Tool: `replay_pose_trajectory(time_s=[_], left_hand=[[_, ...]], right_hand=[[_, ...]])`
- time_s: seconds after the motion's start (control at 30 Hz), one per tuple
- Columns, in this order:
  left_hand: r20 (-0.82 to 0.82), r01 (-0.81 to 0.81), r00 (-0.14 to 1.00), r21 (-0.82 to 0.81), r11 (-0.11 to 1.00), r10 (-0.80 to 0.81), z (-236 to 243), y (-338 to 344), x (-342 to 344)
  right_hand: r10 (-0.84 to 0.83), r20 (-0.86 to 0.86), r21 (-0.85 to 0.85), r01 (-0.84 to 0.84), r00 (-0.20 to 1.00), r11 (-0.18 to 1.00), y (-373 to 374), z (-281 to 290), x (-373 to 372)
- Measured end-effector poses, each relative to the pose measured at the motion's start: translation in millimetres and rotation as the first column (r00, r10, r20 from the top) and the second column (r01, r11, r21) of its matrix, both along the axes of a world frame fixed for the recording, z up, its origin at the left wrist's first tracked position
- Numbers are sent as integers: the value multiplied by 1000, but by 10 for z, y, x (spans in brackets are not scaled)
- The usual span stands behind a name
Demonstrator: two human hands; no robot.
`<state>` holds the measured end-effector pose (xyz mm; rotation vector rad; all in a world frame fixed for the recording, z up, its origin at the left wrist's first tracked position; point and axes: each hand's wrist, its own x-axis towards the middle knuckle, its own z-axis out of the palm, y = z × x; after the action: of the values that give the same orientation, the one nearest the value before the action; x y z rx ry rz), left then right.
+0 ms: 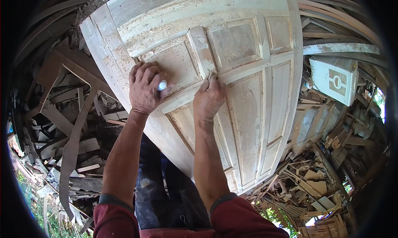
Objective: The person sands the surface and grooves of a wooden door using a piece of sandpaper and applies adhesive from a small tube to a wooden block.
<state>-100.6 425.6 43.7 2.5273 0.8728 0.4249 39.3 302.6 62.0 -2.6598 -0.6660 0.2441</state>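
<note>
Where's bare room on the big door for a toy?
The long panel right of the right hand, between raised strips, looks free; so does the door's small top-right panel. Sawdust litters the panel by the left hand; wood scraps crowd both sides.

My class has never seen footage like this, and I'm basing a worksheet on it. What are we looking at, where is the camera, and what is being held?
There is no robot here: these are a person's own two bare hands. The single picture comes from a wide fisheye camera worn on the head, looking down, so straight edges bend near the rim.

The hands are at a pale panelled wooden door, with sawdust scattered over part of it. The left hand holds a small object with a pale, rounded end; the hand hides the rest. The right hand has its fingers bunched at the door; whether they pinch anything is unclear. Wood scraps lie around.
</note>
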Motion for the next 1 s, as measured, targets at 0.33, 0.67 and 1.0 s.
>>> replay_pose_trajectory(time_s=[0.33,0.67,1.0], left_hand=[[10,-8,1000,-42,999,8,21,23,-62],[19,2,1000,-64,998,-1,20,-33,67],[17,-7,1000,-78,997,8,70,48,-11]], right_hand=[[95,57,266,-107,994,958,465,127,420],[301,78,-26,-300,950,954,1000,-151,508],[529,102,-109,-519,843,848,1226,-138,610]])
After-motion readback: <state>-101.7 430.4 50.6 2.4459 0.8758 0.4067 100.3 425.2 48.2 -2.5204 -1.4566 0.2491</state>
